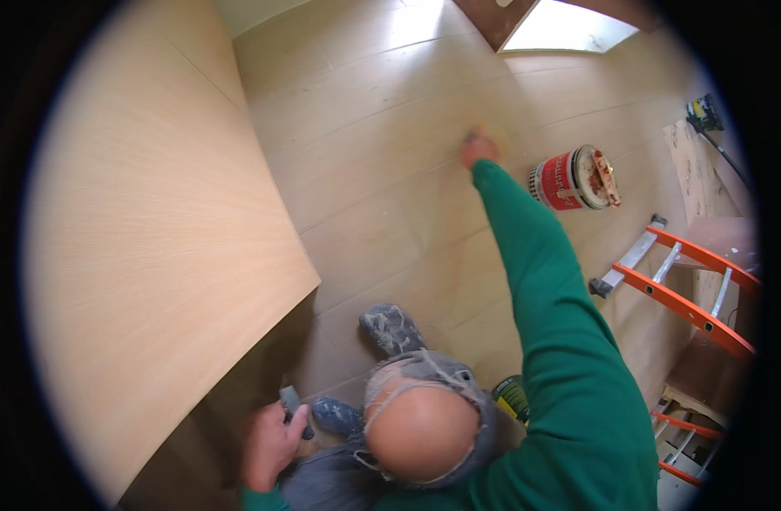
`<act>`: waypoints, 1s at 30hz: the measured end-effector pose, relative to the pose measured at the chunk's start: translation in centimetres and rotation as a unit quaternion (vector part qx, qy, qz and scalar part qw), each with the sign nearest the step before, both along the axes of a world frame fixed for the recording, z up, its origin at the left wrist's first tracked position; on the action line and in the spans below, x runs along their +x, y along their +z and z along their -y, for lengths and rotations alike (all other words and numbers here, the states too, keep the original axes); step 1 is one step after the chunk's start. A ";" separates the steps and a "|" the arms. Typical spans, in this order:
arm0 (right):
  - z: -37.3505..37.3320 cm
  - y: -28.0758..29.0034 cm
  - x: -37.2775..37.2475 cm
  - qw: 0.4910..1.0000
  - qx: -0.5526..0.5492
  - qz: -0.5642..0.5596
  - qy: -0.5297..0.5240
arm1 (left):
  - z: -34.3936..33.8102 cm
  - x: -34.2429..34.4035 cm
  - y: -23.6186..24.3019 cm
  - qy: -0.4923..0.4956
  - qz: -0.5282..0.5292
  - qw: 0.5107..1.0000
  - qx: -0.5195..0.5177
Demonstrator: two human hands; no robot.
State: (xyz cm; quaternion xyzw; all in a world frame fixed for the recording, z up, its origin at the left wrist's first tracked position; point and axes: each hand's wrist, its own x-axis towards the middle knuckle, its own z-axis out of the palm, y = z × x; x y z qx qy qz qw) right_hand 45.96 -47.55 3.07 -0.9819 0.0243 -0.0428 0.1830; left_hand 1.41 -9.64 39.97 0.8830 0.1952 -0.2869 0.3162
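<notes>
Low at the left, my left hand (pixel 271 443) is closed round a putty knife (pixel 290 399), its flat grey blade pointing up and its dark handle under my thumb. My right arm, in a green sleeve, stretches far forward. At its end my right hand (pixel 478 149) is closed and low over the tiled floor (pixel 365 183), blurred. A small yellowish bit shows at its fingertips, too unclear to name. Right of that hand stands a red, white and black can (pixel 569 177), with a reddish-brown smeared piece (pixel 606 179) lying across its lid.
A large pale wooden panel (pixel 160 221) fills the left side. At the right lies an orange ladder (pixel 680 285) with grey feet. My bare knee (pixel 424 434) and dusty shoe (pixel 390 330) are below; a dark green and yellow container (pixel 511 398) sits beside my knee.
</notes>
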 end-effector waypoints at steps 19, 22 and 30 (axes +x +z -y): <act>2.6 3.1 -5.4 0.997 0.080 0.020 -0.007 | 3.6 0.9 -0.7 -0.120 0.029 0.992 -0.013; -9.7 7.9 -7.2 0.970 0.204 -0.080 0.102 | 3.5 0.1 -0.4 -0.134 0.043 0.990 0.002; -8.6 14.8 -16.2 0.662 0.200 -0.533 0.488 | 1.1 -2.5 1.3 -0.061 0.022 0.997 0.032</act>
